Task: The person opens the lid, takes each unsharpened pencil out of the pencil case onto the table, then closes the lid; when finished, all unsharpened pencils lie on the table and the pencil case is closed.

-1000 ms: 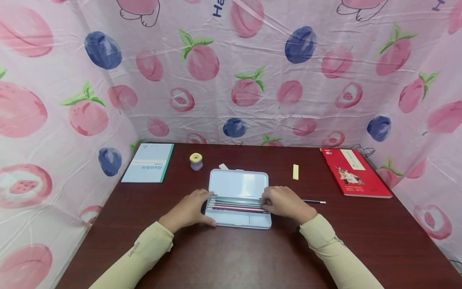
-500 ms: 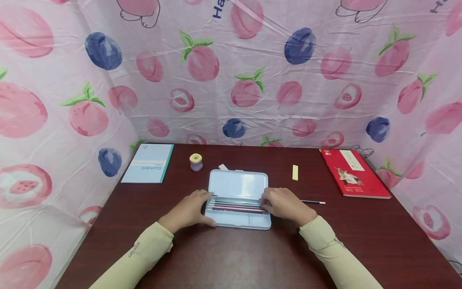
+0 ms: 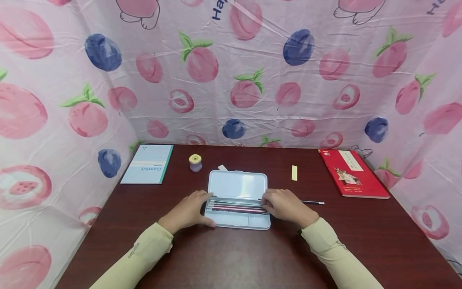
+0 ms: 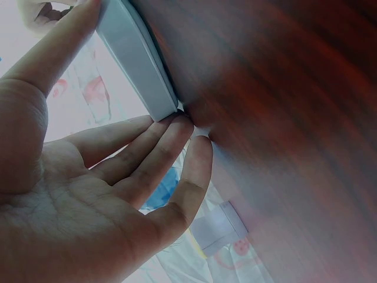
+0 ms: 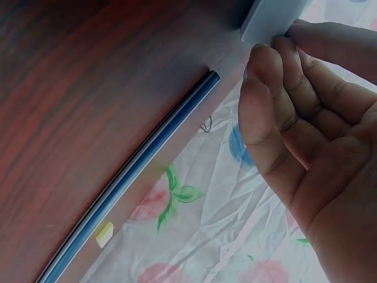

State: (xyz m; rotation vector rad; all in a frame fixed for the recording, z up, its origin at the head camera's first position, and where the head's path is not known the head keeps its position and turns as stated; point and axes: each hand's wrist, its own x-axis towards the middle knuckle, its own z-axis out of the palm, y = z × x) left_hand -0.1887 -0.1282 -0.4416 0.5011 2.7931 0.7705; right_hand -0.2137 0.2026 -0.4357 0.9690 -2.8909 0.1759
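Head view: an open pencil case (image 3: 236, 198) lies mid-surface (image 3: 231, 257), several pencils (image 3: 236, 207) in its tray, count unclear; left hand (image 3: 189, 210) and right hand (image 3: 285, 204) touch its ends; one loose pencil (image 3: 313, 202) beside. Left wrist: straight fingers (image 4: 150, 147) press the case (image 4: 138, 59). Right wrist: fingers (image 5: 283, 94) curl against its corner (image 5: 271, 20).

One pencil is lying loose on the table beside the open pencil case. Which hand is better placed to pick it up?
Right. The loose pencil lies just past the right hand, on that side of the pencil case. The left hand rests at the case's opposite end.
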